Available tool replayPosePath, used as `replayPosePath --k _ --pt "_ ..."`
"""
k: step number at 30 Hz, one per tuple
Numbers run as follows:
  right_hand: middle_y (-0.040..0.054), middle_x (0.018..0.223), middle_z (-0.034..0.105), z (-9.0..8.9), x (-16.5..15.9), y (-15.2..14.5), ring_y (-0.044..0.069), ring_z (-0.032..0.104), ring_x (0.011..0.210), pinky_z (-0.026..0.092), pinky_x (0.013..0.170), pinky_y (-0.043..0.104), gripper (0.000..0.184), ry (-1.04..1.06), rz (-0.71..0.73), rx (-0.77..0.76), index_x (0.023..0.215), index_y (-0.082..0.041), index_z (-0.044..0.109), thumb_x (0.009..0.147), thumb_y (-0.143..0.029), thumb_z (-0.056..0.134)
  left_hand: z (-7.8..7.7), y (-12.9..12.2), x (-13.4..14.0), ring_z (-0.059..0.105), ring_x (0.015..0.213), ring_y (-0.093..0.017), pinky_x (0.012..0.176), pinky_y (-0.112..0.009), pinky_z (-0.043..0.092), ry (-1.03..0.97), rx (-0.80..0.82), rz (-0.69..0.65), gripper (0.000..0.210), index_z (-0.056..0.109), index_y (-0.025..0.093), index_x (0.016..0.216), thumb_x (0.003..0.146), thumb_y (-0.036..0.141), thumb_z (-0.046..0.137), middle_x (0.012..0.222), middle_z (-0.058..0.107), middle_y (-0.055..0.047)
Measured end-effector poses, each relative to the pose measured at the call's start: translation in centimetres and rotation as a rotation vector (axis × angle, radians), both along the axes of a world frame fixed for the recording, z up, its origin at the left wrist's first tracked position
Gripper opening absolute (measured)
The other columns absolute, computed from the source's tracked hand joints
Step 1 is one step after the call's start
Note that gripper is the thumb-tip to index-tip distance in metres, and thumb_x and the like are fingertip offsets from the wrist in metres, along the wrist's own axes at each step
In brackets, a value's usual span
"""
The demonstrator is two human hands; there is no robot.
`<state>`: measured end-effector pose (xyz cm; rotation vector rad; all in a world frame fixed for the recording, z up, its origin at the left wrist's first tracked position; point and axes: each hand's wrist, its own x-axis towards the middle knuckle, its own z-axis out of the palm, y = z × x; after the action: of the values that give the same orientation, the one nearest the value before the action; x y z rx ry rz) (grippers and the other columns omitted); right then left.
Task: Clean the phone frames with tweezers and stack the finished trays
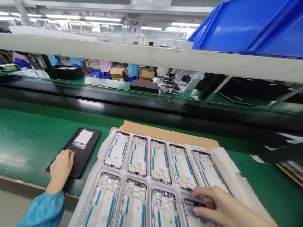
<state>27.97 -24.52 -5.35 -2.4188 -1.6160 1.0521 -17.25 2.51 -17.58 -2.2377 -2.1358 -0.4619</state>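
My left hand (62,165) rests over a flat black tray (81,168), its thumb and fingers closed together. A tiny speck shows at the fingertips, too small to name. Beyond them on the tray lies a small clear bag with a white label (83,138). On the right, my right hand (214,203) has thumb and curled fingers around the upper end of a phone frame (188,208) in the near row, covering part of it. Other metal phone frames (161,160) with blue strips sit in the pockets of a white plastic tray (125,174).
Brown cardboard (165,134) shows behind the white tray on the green bench (30,132). A shelf beam (142,53) crosses above, bearing a blue bin (251,28). Stacked sheets (292,168) lie at right. People, cardboard boxes (118,72) and a black box (144,85) are farther back.
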Motion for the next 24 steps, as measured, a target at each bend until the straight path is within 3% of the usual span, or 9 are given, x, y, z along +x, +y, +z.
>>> replayPosePath --k 2,5,8,11,14,17,20,24 --pt "0.0082 0.087 0.07 0.0 -0.2 -0.8 0.029 0.065 0.085 0.051 0.078 0.034 0.051 -0.036 -0.001 -0.035 0.115 -0.025 0.076 0.078 -0.056 0.059 0.0 0.0 -0.1 0.066 0.085 -0.032 0.067 -0.037 0.046 0.005 0.002 0.0 0.033 0.061 0.021 0.081 0.096 0.037 0.036 0.09 0.067 -0.014" --pt "0.0074 0.083 0.068 -0.3 -0.4 -1.8 0.03 0.065 0.083 0.05 0.077 0.036 0.068 -0.021 -0.002 -0.076 0.134 -0.024 0.064 0.08 -0.063 0.052 -0.1 0.1 -0.2 0.064 0.087 -0.033 0.073 -0.04 0.048 -0.021 0.014 0.0 0.03 0.056 0.022 0.08 0.094 0.038 0.035 0.087 0.065 -0.013" --pt "0.0031 0.073 0.062 -0.6 -0.6 -1.9 0.024 0.06 0.075 0.045 0.07 0.031 0.054 0.089 -0.004 -0.065 0.116 -0.02 0.065 0.083 -0.061 0.052 0.1 0.3 -0.3 0.064 0.084 -0.035 0.077 -0.045 0.05 -0.086 0.025 -0.001 0.026 0.049 0.025 0.075 0.092 0.038 0.033 0.08 0.062 -0.013" --pt "-0.0037 0.055 0.052 -0.7 -0.6 -1.5 0.015 0.051 0.055 0.04 0.063 0.026 0.036 0.287 -0.052 -0.092 0.091 -0.019 0.055 0.088 -0.056 0.051 0.5 0.3 -0.3 0.063 0.083 -0.033 0.082 -0.048 0.051 -0.169 0.037 -0.004 0.019 0.043 0.028 0.075 0.089 0.037 0.035 0.075 0.059 -0.008" --pt "-0.0074 0.049 0.048 -0.2 -0.7 -1.1 0.011 0.045 0.045 0.036 0.056 0.023 0.027 0.404 -0.11 -0.127 0.084 -0.02 0.048 0.085 -0.046 0.055 1.0 -0.1 -0.1 0.064 0.087 -0.031 0.089 -0.048 0.051 -0.253 0.05 0.001 0.011 0.042 0.028 0.078 0.086 0.037 0.041 0.076 0.057 -0.003" --pt "-0.008 0.055 0.046 0.9 -0.9 -1.1 0.012 0.049 0.052 0.033 0.055 0.021 0.023 0.448 -0.08 -0.134 0.084 -0.021 0.047 0.074 -0.033 0.064 1.3 -0.4 0.0 0.065 0.081 -0.031 0.087 -0.049 0.052 -0.331 0.061 0.036 0.012 0.044 0.028 0.078 0.082 0.039 0.045 0.073 0.056 -0.002" --pt "-0.0048 0.063 0.043 2.3 -0.9 -1.7 0.013 0.046 0.063 0.034 0.058 0.021 0.023 0.328 0.022 -0.059 0.078 -0.021 0.053 0.068 -0.028 0.072 1.2 -0.5 0.1 0.065 0.073 -0.032 0.082 -0.05 0.054 -0.412 0.076 0.074 0.014 0.048 0.027 0.076 0.076 0.041 0.05 0.069 0.058 -0.003" --pt "0.0049 0.084 0.061 4.1 0.3 -2.8 0.02 0.056 0.075 0.048 0.07 0.028 0.008 0.32 0.1 -0.021 0.086 -0.027 0.068 0.083 -0.034 0.065 0.8 -0.6 0.0 0.067 0.077 -0.031 0.088 -0.049 0.054 -0.526 0.098 0.077 0.02 0.056 0.025 0.081 0.074 0.044 0.055 0.077 0.067 -0.007"
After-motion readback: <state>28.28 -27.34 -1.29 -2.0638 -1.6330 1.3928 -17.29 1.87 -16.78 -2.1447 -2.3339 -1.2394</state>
